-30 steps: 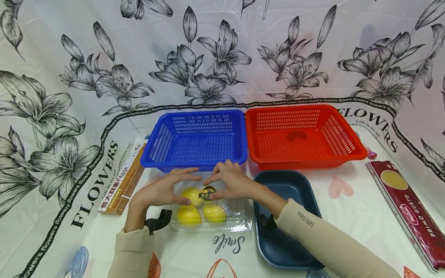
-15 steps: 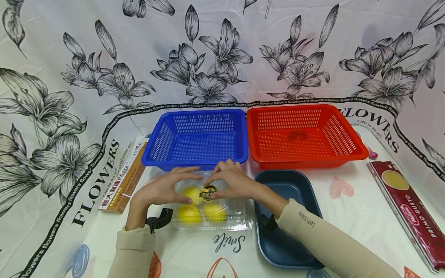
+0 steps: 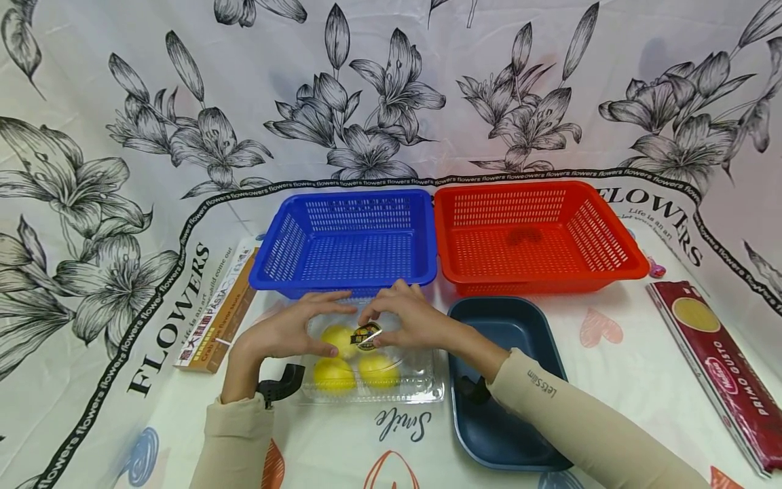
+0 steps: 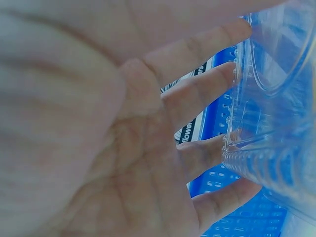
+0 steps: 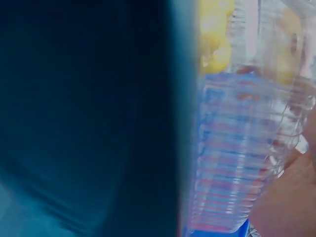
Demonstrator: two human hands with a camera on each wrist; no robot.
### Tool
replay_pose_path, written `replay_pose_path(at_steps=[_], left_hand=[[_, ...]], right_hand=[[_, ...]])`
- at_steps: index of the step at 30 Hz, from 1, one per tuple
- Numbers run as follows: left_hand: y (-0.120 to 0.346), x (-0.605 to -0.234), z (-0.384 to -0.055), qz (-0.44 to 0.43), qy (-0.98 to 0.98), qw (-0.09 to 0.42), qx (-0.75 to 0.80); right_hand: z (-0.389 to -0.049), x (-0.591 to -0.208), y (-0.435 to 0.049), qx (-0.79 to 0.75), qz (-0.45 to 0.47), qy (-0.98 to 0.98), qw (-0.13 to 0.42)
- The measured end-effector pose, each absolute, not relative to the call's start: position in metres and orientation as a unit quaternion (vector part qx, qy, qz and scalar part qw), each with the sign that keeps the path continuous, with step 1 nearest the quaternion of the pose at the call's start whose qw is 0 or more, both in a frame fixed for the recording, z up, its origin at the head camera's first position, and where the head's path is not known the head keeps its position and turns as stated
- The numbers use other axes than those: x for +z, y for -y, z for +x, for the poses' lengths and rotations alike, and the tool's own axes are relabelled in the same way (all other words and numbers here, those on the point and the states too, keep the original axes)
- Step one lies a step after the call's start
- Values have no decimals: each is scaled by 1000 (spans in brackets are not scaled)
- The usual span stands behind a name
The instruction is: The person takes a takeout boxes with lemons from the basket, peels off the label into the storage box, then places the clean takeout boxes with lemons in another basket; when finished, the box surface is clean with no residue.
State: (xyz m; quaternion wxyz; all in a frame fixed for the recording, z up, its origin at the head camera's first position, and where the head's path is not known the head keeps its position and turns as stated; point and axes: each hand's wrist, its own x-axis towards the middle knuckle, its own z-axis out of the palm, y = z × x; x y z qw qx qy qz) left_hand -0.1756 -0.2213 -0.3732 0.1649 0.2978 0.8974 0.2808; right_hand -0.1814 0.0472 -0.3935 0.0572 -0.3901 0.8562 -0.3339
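A clear plastic clamshell box [image 3: 418, 379] with round yellow fruit [image 3: 333, 374] inside lies on the cloth in the head view. Its lid bears a dark round label [image 3: 365, 336]. My left hand [image 3: 282, 331] is at the box's rear left, thumb on the lid, fingers extended toward the back. In the left wrist view, several straight fingertips [image 4: 224, 71] touch the ridged rim. From the right, my right hand [image 3: 406, 316] holds the lid's back part with bent fingers, its thumb beside the label. In the right wrist view, the fruit [image 5: 215, 37] shows through the plastic.
Behind the box stand a blue basket [image 3: 273, 280] and a red basket [image 3: 542, 278]. A dark blue tray [image 3: 502, 435] sits under my right forearm and fills much of the right wrist view. Pasta packages flank them: a brown box [image 3: 215, 326] left, a dark red pack [image 3: 715, 370] right.
Both hands keep almost the same pose on the box. The whole head view shifts very slightly; nothing is taken hold of or let go.
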Motion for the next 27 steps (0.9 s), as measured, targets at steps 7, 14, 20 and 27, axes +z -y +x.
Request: replay_pose_path(at_steps=[7,14,20,27], left_hand=[[221,-373,-176,296,-896,168,284],[219,-371,-175,290,-890,180,303],[219,-371,-175,295,-889,173,303],[220,-371,-175,296,-890,175,300]], right_hand=[[-183,-396,-51,-364,-399,-840,57],[-185,-397,-53,-376,-406,-830,60],[-185,-397,-56,-401,-401,-820,75],[-183,-394,-63,-449,-400,-793,102]])
